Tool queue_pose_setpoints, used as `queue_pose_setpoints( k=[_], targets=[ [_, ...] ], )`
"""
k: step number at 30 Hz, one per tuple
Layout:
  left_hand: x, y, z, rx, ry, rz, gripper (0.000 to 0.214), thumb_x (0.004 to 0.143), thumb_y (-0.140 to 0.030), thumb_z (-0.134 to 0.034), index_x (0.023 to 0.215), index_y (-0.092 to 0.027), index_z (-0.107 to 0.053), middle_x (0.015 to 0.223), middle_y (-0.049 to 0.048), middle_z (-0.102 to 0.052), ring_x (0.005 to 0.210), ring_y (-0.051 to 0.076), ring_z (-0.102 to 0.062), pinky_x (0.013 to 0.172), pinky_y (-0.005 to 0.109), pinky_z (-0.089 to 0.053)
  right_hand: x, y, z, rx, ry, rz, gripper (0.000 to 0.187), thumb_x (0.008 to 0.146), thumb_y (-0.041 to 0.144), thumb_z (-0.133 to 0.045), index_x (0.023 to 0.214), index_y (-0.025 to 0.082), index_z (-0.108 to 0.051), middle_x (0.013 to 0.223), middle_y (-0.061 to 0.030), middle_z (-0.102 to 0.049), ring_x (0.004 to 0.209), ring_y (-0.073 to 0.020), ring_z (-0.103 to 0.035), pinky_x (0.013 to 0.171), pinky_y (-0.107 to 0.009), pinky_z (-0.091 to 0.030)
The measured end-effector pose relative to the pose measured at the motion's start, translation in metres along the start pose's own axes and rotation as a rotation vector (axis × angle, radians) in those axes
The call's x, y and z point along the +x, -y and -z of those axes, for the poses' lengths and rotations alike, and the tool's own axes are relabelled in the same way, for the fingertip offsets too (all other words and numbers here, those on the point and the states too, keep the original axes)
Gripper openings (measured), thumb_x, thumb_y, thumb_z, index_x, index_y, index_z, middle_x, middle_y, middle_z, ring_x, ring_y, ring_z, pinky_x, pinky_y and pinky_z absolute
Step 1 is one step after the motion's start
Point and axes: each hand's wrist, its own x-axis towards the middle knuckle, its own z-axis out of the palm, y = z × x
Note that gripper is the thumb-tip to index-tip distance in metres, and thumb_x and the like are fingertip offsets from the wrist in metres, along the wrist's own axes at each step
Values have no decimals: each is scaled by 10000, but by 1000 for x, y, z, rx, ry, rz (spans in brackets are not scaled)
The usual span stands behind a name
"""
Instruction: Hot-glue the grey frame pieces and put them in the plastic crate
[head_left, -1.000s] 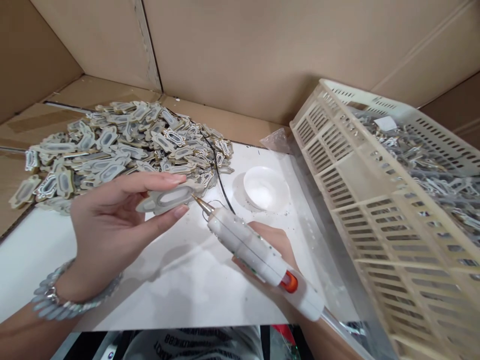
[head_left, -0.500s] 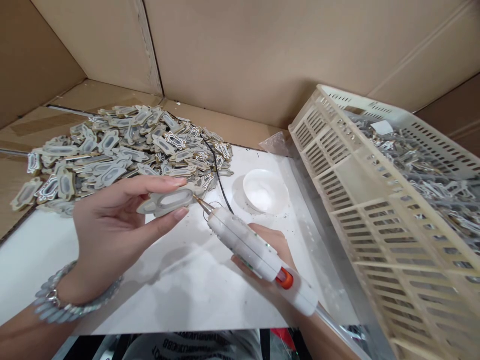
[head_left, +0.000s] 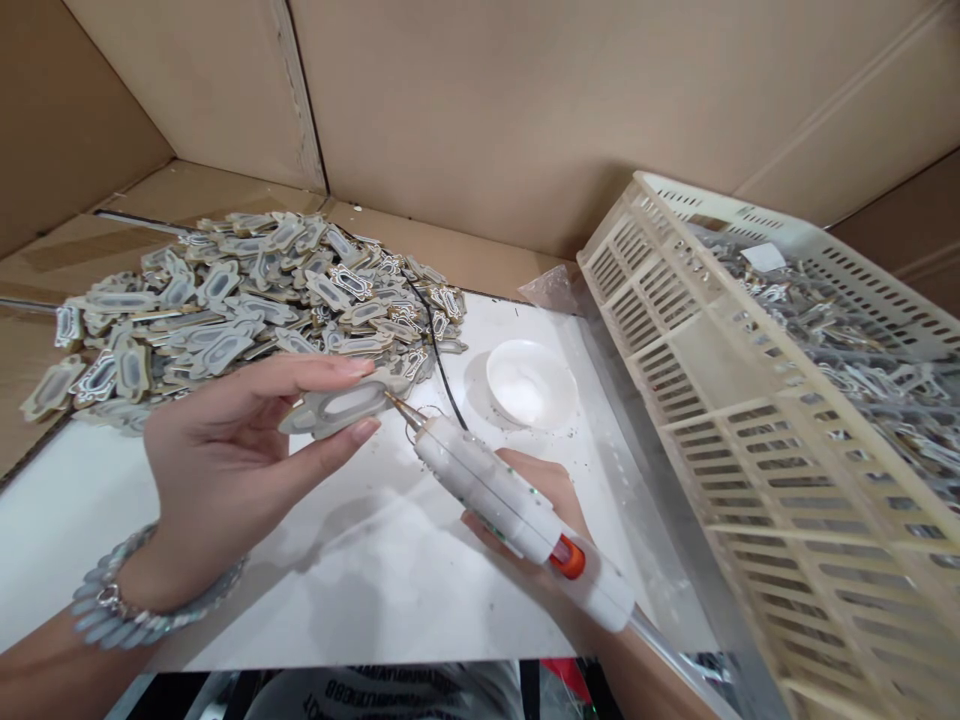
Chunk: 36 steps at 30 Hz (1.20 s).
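Observation:
My left hand [head_left: 225,450] pinches a flat grey and beige ornament piece [head_left: 341,404] between thumb and fingers, held level above the white board [head_left: 375,560]. A beaded bracelet circles that wrist. My right hand [head_left: 544,500] grips a white glue gun [head_left: 510,505] with an orange trigger. Its metal nozzle touches the right end of the held piece. A large heap of the same ornament pieces [head_left: 225,300] lies behind my left hand.
A small white dish [head_left: 531,384] sits on the board to the right of the nozzle. A tilted cream plastic crate [head_left: 757,420] full of silvery parts fills the right side. Cardboard walls close in the back and left. A black cord runs over the heap.
The held piece and the glue gun have shifted slightly; the nozzle stays against the piece's right end. Otherwise the scene is the same.

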Motion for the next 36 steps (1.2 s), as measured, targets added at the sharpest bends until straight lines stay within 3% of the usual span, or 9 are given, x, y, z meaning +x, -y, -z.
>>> queue_pose_setpoints(
  k=[5,12,18,29,36],
  targets=[
    [0,-1,1,-16,-3,3,388,743,-62,-811,1022,-329,-774,1022,-57,-796,974,146,-758,942,268,-647,0,1,-1,6,-10,3,185,864,117,-655,713,218,-622,703,-22,-634,689,-186,-652,704,-320,-574],
    [0,-1,-1,-13,-1,-15,395,739,-67,-816,1035,-324,-772,1024,-43,-795,970,171,-762,933,311,-663,-3,-3,-2,-41,-30,-2,131,894,176,-637,777,220,-678,694,-29,-643,621,-183,-610,643,-323,-567],
    [0,-3,-1,2,4,-33,416,732,-32,-799,1026,-325,-771,1018,-23,-795,963,199,-763,927,374,-676,-2,-2,-3,-17,-42,5,166,860,112,-643,732,217,-649,676,-13,-617,604,-164,-595,670,-311,-566],
    [-1,-4,-3,-4,-16,1,409,739,-46,-800,1032,-329,-767,1025,-48,-788,980,170,-753,968,354,-658,-1,0,-4,-10,-46,-20,211,840,85,-642,678,214,-602,660,-1,-595,609,-154,-590,679,-303,-562],
    [-1,-3,-4,-10,-16,-9,395,735,-54,-807,1022,-324,-773,1000,-37,-791,962,179,-759,941,347,-665,-2,-1,-3,-38,-48,-15,159,870,121,-629,742,213,-650,688,-19,-620,608,-169,-591,643,-314,-568]
  ],
)
